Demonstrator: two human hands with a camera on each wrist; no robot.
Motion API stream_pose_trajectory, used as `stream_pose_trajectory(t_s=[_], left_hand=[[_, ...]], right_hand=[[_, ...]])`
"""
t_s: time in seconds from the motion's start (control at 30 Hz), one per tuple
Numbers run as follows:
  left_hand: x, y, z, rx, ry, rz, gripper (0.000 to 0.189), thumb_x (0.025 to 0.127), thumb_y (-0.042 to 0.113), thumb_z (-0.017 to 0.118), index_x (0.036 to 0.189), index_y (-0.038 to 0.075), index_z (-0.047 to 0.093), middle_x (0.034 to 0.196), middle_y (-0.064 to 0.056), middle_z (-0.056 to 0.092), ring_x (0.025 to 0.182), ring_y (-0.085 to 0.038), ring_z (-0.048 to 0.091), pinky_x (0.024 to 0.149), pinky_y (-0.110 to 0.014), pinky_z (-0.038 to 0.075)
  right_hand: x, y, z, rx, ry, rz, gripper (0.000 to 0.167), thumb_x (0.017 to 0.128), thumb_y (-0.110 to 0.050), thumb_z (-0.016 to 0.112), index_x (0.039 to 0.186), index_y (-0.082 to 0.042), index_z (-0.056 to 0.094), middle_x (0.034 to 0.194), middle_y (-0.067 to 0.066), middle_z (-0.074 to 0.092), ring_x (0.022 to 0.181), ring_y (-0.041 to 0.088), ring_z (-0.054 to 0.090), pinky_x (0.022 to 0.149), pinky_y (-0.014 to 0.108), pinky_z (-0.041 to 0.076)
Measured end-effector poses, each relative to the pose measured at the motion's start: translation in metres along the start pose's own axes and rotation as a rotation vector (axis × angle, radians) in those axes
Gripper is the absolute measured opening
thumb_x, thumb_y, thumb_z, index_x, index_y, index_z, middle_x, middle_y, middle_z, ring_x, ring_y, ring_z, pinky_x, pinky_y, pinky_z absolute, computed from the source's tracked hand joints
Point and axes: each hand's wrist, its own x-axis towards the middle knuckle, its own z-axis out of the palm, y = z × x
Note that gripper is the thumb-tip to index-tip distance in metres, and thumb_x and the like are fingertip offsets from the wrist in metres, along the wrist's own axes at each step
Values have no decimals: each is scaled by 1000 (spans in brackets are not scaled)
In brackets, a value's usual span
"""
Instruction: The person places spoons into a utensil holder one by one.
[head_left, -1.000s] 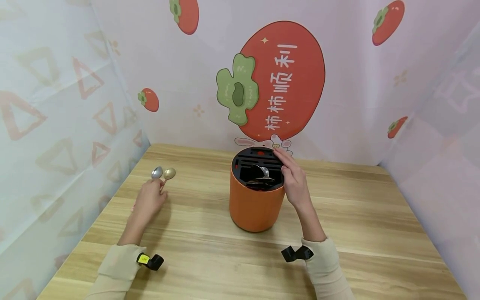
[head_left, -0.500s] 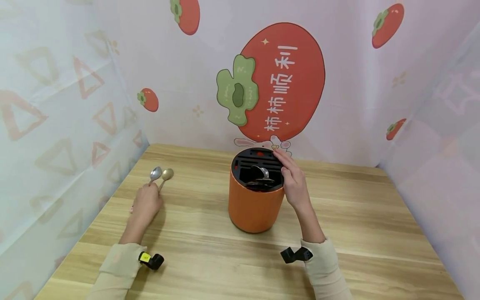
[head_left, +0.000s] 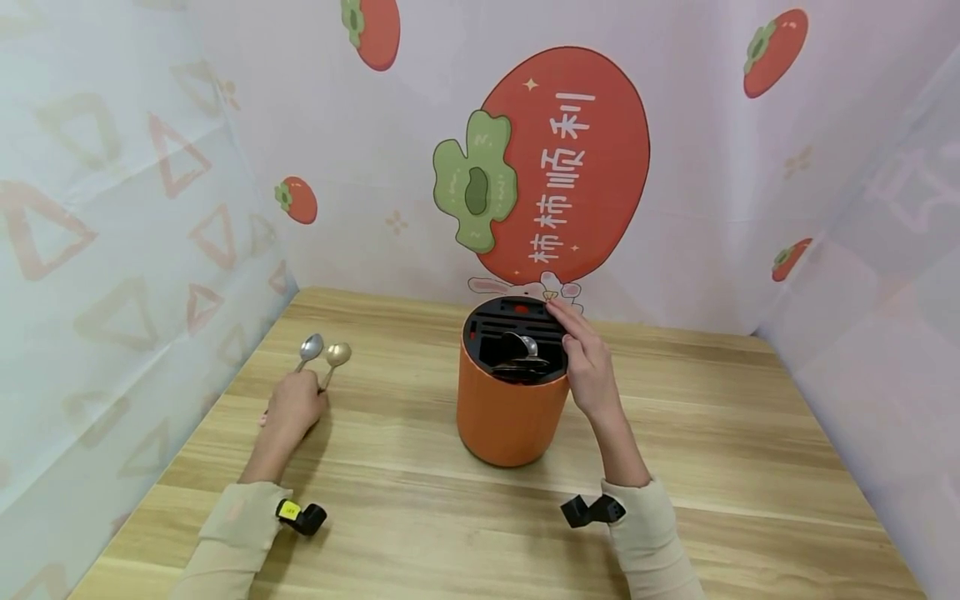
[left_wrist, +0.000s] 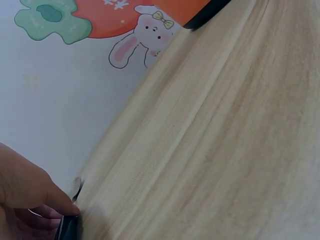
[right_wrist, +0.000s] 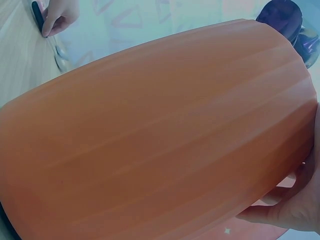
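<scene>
My left hand (head_left: 295,404) is low over the table at the left. Its thumb and fingers pinch the dark handle (left_wrist: 67,229) of a gold-bowled spoon (head_left: 338,354). Beside that lies a silver spoon (head_left: 311,346), whose handle runs under the hand, so I cannot tell if it is held too. An orange utensil holder (head_left: 512,417) with a black slotted top stands upright mid-table, several spoons (head_left: 525,343) in its large opening. My right hand (head_left: 591,367) grips the holder's right side at the rim, its fingers (right_wrist: 275,212) round the outer wall.
The wood-grain table (head_left: 420,533) meets a printed backdrop (head_left: 712,208) behind the holder. Fabric side walls (head_left: 82,275) stand close on the left and right. A small black camera (head_left: 592,510) is worn on each wrist.
My left hand has drawn slightly back toward me along the spoons, and its fingers now cover more of the handles. The gold spoon has shifted a little. The right hand and holder stay put.
</scene>
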Motion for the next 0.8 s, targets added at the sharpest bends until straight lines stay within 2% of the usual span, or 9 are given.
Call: stream_pose_trajectory(t_s=[0.07, 0.17, 0.3, 0.4, 0.53, 0.63, 0.8], left_hand=[[-1, 1, 1, -6, 13, 15, 35, 84, 3, 63, 51, 6, 50, 50, -4, 47, 52, -21, 44, 47, -35, 39], [-2, 3, 2, -37, 27, 25, 45, 81, 4, 63, 44, 15, 39, 45, 4, 35, 49, -17, 37, 46, -30, 30], [-4, 9, 1, -63, 47, 27, 43, 80, 6, 62, 44, 16, 39, 45, 6, 32, 49, -16, 37, 45, -30, 29], [-3, 15, -2, -68, 50, 22, 33, 81, 9, 63, 50, 11, 52, 47, 5, 39, 51, -17, 42, 48, -33, 34], [-4, 23, -7, -99, 51, 22, 15, 82, 12, 67, 70, 3, 70, 59, -1, 58, 61, -20, 55, 59, -41, 48], [-5, 30, -10, -139, 63, 33, 13, 80, 11, 68, 80, -1, 72, 69, -6, 67, 67, -21, 60, 66, -42, 52], [-9, 41, -15, -190, 91, 45, 13, 80, 11, 67, 82, -1, 71, 74, -9, 69, 66, -18, 60, 62, -34, 50]], right_hand=[[0, 0, 0, -1, 1, 3, 51, 98, -6, 32, 143, -12, 56, 152, 4, 49, 147, 21, 38, 123, 48, 26], [-1, 1, 0, 1, -1, 10, 51, 98, -6, 32, 143, -12, 56, 152, 3, 49, 147, 21, 37, 123, 48, 25], [-2, 2, 0, 2, -5, 16, 51, 99, -7, 32, 144, -12, 55, 153, 2, 47, 148, 20, 36, 123, 49, 25], [-2, 3, 0, 1, -2, 16, 51, 99, -7, 32, 144, -13, 55, 153, 2, 47, 148, 19, 36, 123, 49, 25], [-1, 3, 0, -2, 1, 13, 51, 99, -7, 32, 144, -13, 55, 153, 2, 48, 147, 19, 36, 123, 48, 25], [-1, 2, 0, 0, 1, 12, 51, 99, -7, 32, 144, -13, 55, 153, 3, 48, 148, 20, 36, 123, 48, 25], [-1, 0, 0, 1, 1, 9, 50, 100, -8, 31, 144, -11, 55, 153, 4, 48, 148, 20, 36, 123, 48, 25]])
